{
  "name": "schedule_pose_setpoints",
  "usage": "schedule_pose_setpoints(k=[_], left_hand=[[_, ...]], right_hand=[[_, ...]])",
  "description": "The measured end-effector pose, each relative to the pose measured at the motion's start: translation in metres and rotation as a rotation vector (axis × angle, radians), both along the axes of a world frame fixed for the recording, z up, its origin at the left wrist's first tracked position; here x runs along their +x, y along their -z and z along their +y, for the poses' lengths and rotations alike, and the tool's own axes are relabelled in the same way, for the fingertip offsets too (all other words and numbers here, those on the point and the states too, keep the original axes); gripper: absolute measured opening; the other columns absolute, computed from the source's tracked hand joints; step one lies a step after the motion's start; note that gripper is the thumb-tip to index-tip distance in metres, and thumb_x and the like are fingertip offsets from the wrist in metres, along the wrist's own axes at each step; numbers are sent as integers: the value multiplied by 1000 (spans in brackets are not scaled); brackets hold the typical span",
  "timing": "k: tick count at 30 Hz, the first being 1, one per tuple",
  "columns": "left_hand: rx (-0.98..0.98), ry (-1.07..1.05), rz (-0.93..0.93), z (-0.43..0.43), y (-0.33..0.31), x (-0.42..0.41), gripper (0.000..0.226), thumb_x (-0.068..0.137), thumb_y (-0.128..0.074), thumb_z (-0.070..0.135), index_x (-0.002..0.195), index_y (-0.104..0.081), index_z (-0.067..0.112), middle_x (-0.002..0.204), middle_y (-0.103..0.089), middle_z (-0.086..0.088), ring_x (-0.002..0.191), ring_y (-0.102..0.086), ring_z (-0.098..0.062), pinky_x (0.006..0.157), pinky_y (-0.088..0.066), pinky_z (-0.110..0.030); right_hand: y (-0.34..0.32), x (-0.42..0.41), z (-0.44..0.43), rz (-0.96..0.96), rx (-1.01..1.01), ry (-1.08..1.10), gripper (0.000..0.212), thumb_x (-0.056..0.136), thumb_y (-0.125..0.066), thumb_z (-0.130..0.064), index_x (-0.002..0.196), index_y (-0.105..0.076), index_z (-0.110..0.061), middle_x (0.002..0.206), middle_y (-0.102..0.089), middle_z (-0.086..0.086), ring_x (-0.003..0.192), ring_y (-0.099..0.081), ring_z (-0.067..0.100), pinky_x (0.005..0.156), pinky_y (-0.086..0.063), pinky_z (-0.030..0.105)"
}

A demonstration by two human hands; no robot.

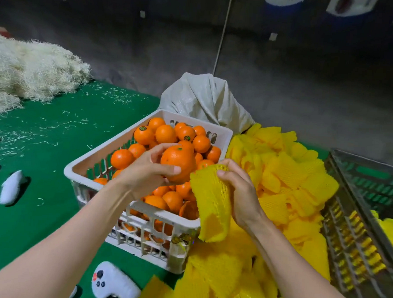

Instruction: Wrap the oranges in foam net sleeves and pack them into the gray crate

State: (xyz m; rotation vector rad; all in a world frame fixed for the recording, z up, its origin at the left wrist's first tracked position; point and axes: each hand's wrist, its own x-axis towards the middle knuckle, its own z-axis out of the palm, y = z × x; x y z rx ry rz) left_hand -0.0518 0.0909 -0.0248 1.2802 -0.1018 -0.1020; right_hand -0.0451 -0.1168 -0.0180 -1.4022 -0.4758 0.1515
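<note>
Green cloth table (42, 163), dim gray wall behind, straw pile (28, 76) left.

Left hand (144, 171) holds an orange (178, 164) above the white basket (142, 214); right hand (241, 192) pinches a yellow foam sleeve (211, 204).

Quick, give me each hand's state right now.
Left hand: grips an orange.
Right hand: pinches a yellow foam net sleeve.
</note>
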Motion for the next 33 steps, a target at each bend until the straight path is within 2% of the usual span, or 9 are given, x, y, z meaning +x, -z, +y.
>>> schedule_pose_setpoints(k=[6,9,13,18,21,23,28,30,33], left_hand=[[-322,58,177,-92,1,-3,84,52,-83,42,126,-57,13,119,-65,-15,105,-64,-29,91,-52,-44],[-377,81,233,-134,1,-12,44,69,-67,30,103,-62,2,91,-71,-16,75,-71,-25,65,-60,-36],[-454,118,219,-177,6,-20,33,75,-62,20,106,-55,9,68,-68,-8,57,-67,-19,51,-55,-29],[-417,104,223,-202,16,-25,53,66,-67,19,117,-56,11,87,-71,-11,74,-70,-24,62,-56,-35],[-300,166,216,-207,23,-29,84,52,-89,26,127,-54,11,113,-67,-15,98,-67,-28,79,-55,-44],[-210,185,177,-209,30,-29,103,30,-97,31,123,-56,12,109,-69,-14,96,-68,-28,75,-59,-41],[-435,104,193,-225,41,-33,60,66,-74,17,123,-53,13,91,-72,-9,79,-71,-22,62,-57,-32],[-576,70,224,-233,45,-33,51,73,-64,24,122,-55,14,91,-71,-10,82,-70,-22,70,-58,-33],[-520,14,288,-236,47,-34,68,73,-63,41,135,-53,15,110,-67,-15,102,-64,-29,89,-51,-41]], right_hand=[[-9,-26,-50,61,51,-18,8,69,-49,-14,70,-56,-17,59,-52,-1,54,-49,9,51,-39,21],[-8,-38,-66,65,36,-21,7,70,-49,-13,71,-55,-16,58,-53,-3,52,-49,6,49,-40,17],[-1,-41,-88,-97,-168,150,4,69,-48,-15,69,-51,-17,60,-47,-5,54,-40,2,52,-33,17],[11,-41,-121,-439,-393,594,9,78,-53,-18,77,-55,-27,72,-58,-17,70,-54,5,68,-40,18],[14,-38,-136,-425,-350,638,14,85,-57,-14,79,-53,-26,75,-56,-19,72,-52,-7,70,-39,12],[17,-39,-140,-346,-310,629,16,88,-57,-17,79,-52,-29,74,-56,-16,69,-50,-9,66,-39,15],[39,-51,-133,-290,-261,742,4,85,-46,-36,81,-47,-34,71,-52,-15,65,-49,-4,58,-37,17],[52,-57,-124,-324,-303,770,5,87,-45,-39,84,-43,-36,74,-50,-14,67,-46,0,61,-35,20],[59,-60,-121,-372,-339,778,11,87,-50,-37,83,-40,-36,65,-44,-13,61,-43,-1,56,-31,17]])
